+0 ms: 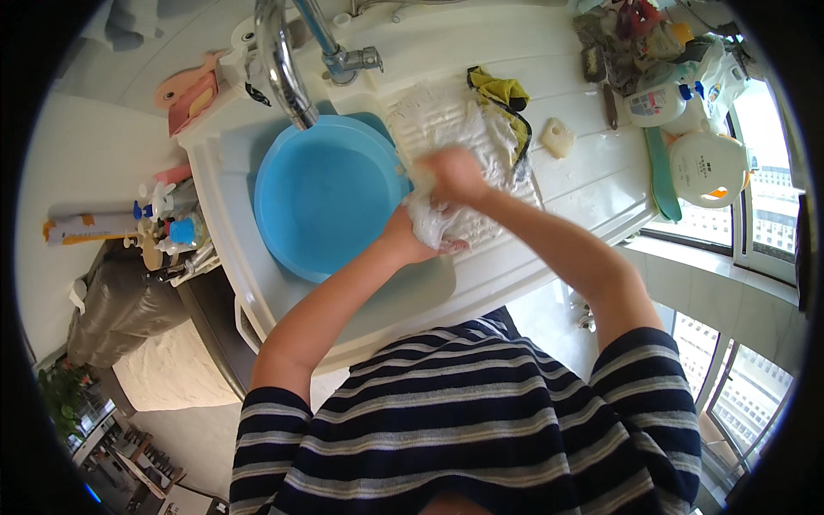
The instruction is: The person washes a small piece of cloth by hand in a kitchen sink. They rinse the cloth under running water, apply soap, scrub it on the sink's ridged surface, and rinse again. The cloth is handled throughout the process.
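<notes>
My left hand (407,233) is at the lower left edge of the ribbed washboard, closed around a foamy white cloth (430,222). Thick suds hide most of its fingers. Just above, my right hand (458,175) is curled and blurred by motion. It is close against the cloth, but what lies under its fingers is hidden. Wet suds cover the white washboard (428,106). A yellow-green cloth with a black edge (502,90) lies crumpled on its far right side. To the right is a pale bar of soap (558,137).
A blue plastic basin (328,193) is in the white sink (222,206), under a chrome faucet (290,84). A brush (608,106), a white pump bottle (656,104) and a green-handled item (662,174) crowd the right. Several bottles (183,230) stand left of the sink.
</notes>
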